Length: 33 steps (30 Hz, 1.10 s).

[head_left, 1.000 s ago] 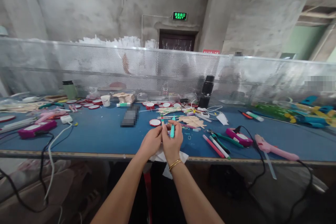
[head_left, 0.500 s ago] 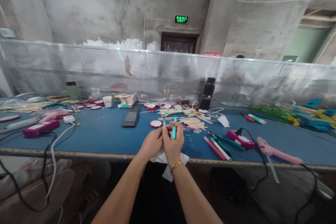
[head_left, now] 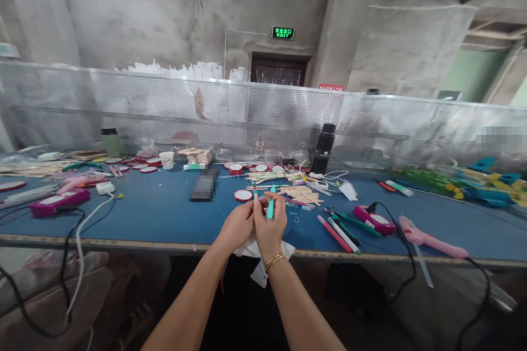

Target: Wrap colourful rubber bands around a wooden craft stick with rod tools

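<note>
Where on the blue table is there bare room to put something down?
One bare patch of the table lies between the white plug and the left hand; another, between the pink glue gun and the teal-capped marker behind it. Crowded: beyond the right hand, around the wooden sticks.

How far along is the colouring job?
Partway, it seems. The stick held between the left hand and right hand already shows red and green bands. The right also holds a teal marker. Plain sticks on the table look uncoloured, perhaps left to do.
</note>
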### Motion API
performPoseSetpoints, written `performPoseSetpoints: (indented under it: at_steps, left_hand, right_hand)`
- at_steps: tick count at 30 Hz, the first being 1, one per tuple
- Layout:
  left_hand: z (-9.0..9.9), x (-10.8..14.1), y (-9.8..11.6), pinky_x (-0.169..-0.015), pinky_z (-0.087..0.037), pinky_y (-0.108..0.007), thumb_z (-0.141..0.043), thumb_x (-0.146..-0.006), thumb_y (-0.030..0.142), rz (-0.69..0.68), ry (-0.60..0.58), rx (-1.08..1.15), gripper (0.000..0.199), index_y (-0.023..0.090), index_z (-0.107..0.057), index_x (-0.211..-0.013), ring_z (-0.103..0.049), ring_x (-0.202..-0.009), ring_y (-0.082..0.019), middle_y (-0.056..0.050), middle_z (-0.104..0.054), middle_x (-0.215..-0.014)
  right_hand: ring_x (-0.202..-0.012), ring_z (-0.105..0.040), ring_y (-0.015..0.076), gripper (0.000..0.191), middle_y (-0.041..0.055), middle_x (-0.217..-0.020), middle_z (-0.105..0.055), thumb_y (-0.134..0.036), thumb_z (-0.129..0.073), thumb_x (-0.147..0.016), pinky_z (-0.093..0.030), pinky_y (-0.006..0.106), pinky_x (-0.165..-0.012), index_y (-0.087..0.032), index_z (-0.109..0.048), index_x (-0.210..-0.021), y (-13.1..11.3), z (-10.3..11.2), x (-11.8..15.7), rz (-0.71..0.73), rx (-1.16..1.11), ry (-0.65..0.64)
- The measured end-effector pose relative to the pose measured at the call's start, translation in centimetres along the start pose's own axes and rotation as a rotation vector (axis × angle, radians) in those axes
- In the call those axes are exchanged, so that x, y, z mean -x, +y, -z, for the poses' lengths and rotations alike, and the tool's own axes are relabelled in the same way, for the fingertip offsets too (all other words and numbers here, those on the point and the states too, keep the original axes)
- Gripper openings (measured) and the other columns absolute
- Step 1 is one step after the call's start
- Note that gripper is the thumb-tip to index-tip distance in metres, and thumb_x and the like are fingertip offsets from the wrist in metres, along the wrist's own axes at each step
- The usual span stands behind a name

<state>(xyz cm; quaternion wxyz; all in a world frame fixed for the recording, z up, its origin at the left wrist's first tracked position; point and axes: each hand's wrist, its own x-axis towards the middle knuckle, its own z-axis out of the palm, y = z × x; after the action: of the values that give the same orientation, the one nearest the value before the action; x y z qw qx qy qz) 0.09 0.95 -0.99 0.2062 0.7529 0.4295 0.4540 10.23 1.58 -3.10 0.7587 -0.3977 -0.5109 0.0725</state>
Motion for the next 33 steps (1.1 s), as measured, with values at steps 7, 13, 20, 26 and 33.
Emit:
performPoseSetpoints:
  at_steps: [7, 13, 20, 26, 33]
  left_hand:
    - [0.14, 0.29, 0.25, -0.091, -0.055, -0.031, -0.049, -0.1, 0.028, 0.01, -0.022, 0.008, 0.041, 0.019, -0.076, -0.13, -0.075, -0.102, -0.025, -0.011, -0.082, -0.12]
    - [0.14, 0.35, 0.5, -0.093, -0.054, -0.032, -0.048, -0.102, 0.031, 0.017, -0.022, -0.005, 0.041, 0.02, -0.077, -0.129, -0.074, -0.108, -0.027, -0.01, -0.082, -0.123]
    - [0.05, 0.01, -0.13, -0.085, -0.052, -0.032, -0.05, -0.1, 0.029, 0.003, -0.009, 0.01, 0.038, 0.018, -0.08, -0.121, -0.073, -0.096, -0.027, -0.011, -0.083, -0.111]
    - [0.03, 0.31, 0.13, -0.086, -0.052, -0.032, -0.05, -0.099, 0.027, 0.025, -0.014, 0.017, 0.038, 0.019, -0.078, -0.122, -0.073, -0.098, -0.027, -0.01, -0.083, -0.109]
    - [-0.23, 0.14, -0.28, -0.079, -0.051, -0.03, -0.05, -0.101, 0.037, 0.038, 0.023, 0.064, 0.03, 0.02, -0.075, -0.103, -0.069, -0.086, -0.023, -0.008, -0.078, -0.093]
  right_hand:
    - [-0.083, -0.067, 0.0208, 0.027, 0.0036, -0.09, -0.072, -0.046, -0.065, -0.094, -0.051, 0.035, -0.084, -0.021, -0.065, -0.105, -0.05, -0.06, 0.12, 0.012, 0.024, 0.015]
    - [-0.083, -0.068, 0.021, 0.028, 0.0032, -0.092, -0.071, -0.045, -0.067, -0.092, -0.051, 0.036, -0.085, -0.022, -0.064, -0.107, 0.09, 0.08, 0.1, -0.031, -0.036, 0.01]
    - [-0.084, -0.067, 0.0213, 0.026, 0.0031, -0.092, -0.072, -0.044, -0.066, -0.092, -0.051, 0.037, -0.085, -0.022, -0.064, -0.106, 0.09, -0.13, 0.01, -0.041, -0.027, 0.0]
    - [-0.084, -0.068, 0.0215, 0.032, 0.0028, -0.09, -0.071, -0.05, -0.07, -0.089, -0.051, 0.036, -0.084, -0.022, -0.065, -0.104, -0.06, 0.01, 0.07, -0.036, -0.028, 0.021]
    - [-0.085, -0.069, 0.0213, 0.03, 0.0041, -0.093, -0.072, -0.048, -0.067, -0.093, -0.053, 0.037, -0.085, -0.022, -0.065, -0.108, 0.31, 0.14, 0.12, -0.043, -0.066, 0.01]
